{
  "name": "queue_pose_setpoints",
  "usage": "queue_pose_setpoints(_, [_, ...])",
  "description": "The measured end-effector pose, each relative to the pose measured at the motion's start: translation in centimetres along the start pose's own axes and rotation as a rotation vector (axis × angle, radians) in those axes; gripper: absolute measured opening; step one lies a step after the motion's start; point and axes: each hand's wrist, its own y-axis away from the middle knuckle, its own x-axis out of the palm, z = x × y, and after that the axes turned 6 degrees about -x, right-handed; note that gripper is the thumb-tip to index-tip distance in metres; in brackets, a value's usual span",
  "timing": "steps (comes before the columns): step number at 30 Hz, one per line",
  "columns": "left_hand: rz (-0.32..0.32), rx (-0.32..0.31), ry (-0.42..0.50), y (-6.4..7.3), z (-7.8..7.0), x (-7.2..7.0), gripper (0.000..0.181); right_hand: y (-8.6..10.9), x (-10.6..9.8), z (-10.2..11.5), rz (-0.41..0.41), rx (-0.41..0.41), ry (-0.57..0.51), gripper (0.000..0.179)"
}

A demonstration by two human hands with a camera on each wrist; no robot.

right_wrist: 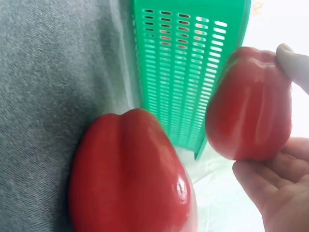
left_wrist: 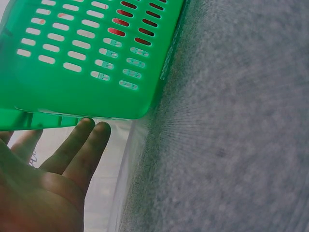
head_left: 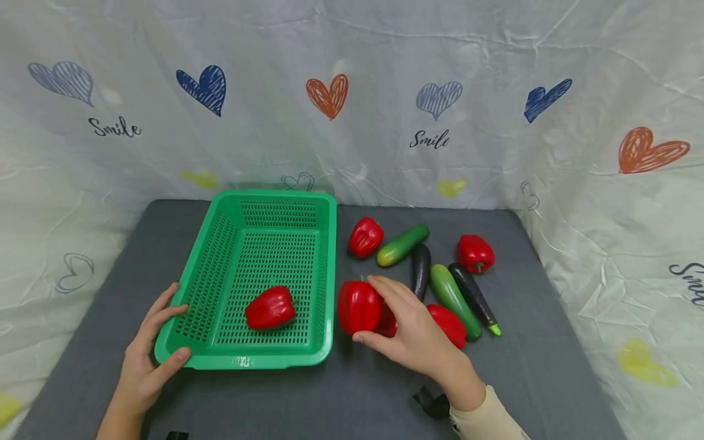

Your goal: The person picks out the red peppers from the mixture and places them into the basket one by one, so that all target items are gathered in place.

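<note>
My right hand (head_left: 415,327) holds a red bell pepper (head_left: 359,307) just off the right side of the green basket (head_left: 327,275). In the right wrist view, thumb and fingers pinch this bell pepper (right_wrist: 251,106) above the table. Another red bell pepper (right_wrist: 130,179) lies below it on the cloth, mostly covered by the hand in the head view. My left hand (head_left: 144,351) grips the basket's near left corner, thumb on the front rim. In the left wrist view its fingers (left_wrist: 79,152) reach the rim. One red bell pepper (head_left: 271,307) lies inside the basket.
Right of the basket lie more red bell peppers (head_left: 365,237) (head_left: 475,253) (head_left: 448,324), green cucumbers (head_left: 403,245) (head_left: 453,299) and dark eggplants (head_left: 421,269) (head_left: 474,296). A dark grey cloth (head_left: 264,403) covers the table. Behind hangs a white sheet (head_left: 379,36) printed with hearts.
</note>
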Motion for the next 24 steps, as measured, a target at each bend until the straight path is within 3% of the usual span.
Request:
queue_pose_setpoints(7, [0.004, -0.001, 0.027, 0.0, 0.1, 0.0, 0.065, -0.5, -0.2, 0.2, -0.016, 0.007, -0.006, 0.091])
queue_pose_setpoints(24, [-0.003, -0.006, -0.048, 0.0, -0.2, 0.1, 0.065, -1.5, -0.5, 0.6, -0.065, -0.037, 0.012, 0.093])
